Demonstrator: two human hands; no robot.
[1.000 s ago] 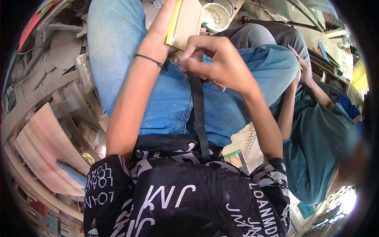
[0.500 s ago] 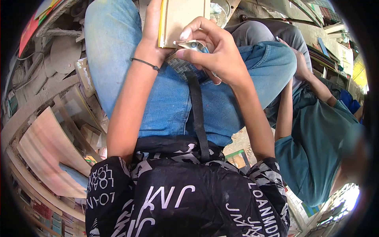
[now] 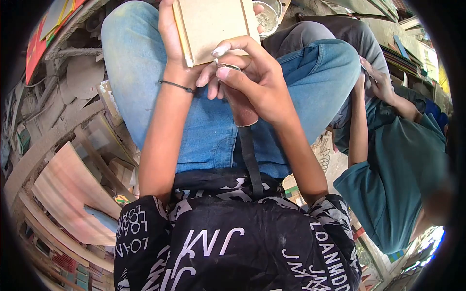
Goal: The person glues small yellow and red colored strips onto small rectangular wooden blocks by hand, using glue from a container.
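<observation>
A flat tan board with darker strips along its sides is at the top centre, above my lap. My left hand grips its left edge. Just below the board's lower edge, my right hand pinches a curled piece of sandpaper, reddish-brown on the side that shows. White stuff coats the tip of my right index finger. Fingers of my right hand partly hide the sandpaper. A black strap hangs below it over my jeans.
A metal bowl with pale contents stands behind the board's right side. At the right sits a co-worker in a green shirt, hands near the knees. Curved wooden panels lean at the left.
The board has tilted and shifted slightly, showing more of its face. The sandpaper has turned from its patterned backing to its reddish-brown side. The co-worker's hands have moved a little.
</observation>
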